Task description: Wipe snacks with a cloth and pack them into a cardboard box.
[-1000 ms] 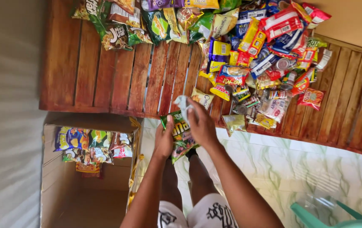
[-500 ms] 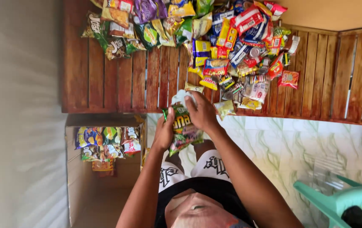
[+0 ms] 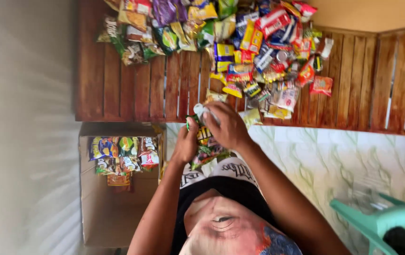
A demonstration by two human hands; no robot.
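A pale wall (image 3: 23,118) fills one side, and a marbled tile floor (image 3: 335,160) lies under me. The slatted wooden table (image 3: 131,89) carries a big heap of snack packets (image 3: 245,42). Beside it a cardboard box (image 3: 112,208) holds more packets (image 3: 122,156). My right hand (image 3: 228,125) and left hand (image 3: 187,146) both clutch a bunch of small packets (image 3: 206,144) just off the table's edge, over my lap
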